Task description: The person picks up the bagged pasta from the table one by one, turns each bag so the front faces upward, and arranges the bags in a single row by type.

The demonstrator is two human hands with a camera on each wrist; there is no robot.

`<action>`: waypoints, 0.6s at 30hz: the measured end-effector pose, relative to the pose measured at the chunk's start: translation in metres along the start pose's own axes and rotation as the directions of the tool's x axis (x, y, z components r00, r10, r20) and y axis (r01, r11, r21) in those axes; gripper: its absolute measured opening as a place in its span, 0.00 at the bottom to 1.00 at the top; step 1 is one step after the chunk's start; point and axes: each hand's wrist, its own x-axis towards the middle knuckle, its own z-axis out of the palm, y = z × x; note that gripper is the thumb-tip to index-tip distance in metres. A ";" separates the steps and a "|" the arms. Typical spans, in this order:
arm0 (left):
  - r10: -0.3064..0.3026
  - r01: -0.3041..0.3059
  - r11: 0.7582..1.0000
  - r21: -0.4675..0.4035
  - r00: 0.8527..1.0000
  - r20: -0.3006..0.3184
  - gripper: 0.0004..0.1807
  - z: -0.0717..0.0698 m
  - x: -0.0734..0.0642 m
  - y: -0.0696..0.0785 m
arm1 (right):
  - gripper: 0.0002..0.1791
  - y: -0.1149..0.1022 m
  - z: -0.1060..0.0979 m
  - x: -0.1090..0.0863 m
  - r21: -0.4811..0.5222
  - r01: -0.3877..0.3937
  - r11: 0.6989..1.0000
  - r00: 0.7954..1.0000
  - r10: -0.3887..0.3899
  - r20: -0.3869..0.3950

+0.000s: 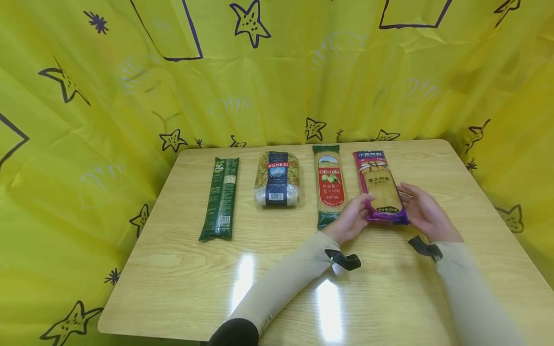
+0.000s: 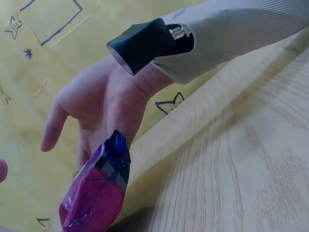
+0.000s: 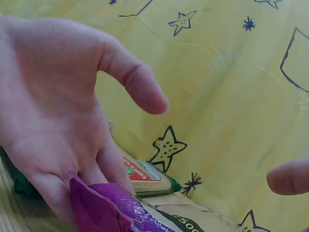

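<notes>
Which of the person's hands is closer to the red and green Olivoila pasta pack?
Left. The left hand lies right beside the red and green pack, at its near end. The right hand is farther off, beyond the purple pack between both hands.

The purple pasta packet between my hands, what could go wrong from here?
1. Both the left hand and the right hand touch the purple packet only at its near end, fingers fairly straight, so it may slip or sag if lifted.
2. The Olivoila packet lies close beside it; the left hand could nudge it out of the row.
</notes>
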 end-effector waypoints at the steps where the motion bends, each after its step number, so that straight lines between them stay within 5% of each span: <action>1: 0.004 -0.004 1.000 0.003 1.000 -0.001 0.24 0.000 0.000 0.000 | 0.24 0.000 0.000 0.001 -0.009 0.002 1.000 1.000 -0.002 0.000; 11: 0.024 -0.025 0.998 0.063 1.000 0.008 0.32 0.001 0.001 0.001 | 0.26 0.001 -0.003 0.007 -0.038 0.010 0.999 1.000 -0.011 -0.013; 18: 0.034 -0.034 0.995 0.095 0.999 0.003 0.16 0.001 0.001 0.002 | 0.24 0.003 -0.007 0.009 -0.055 0.025 0.998 1.000 -0.026 -0.007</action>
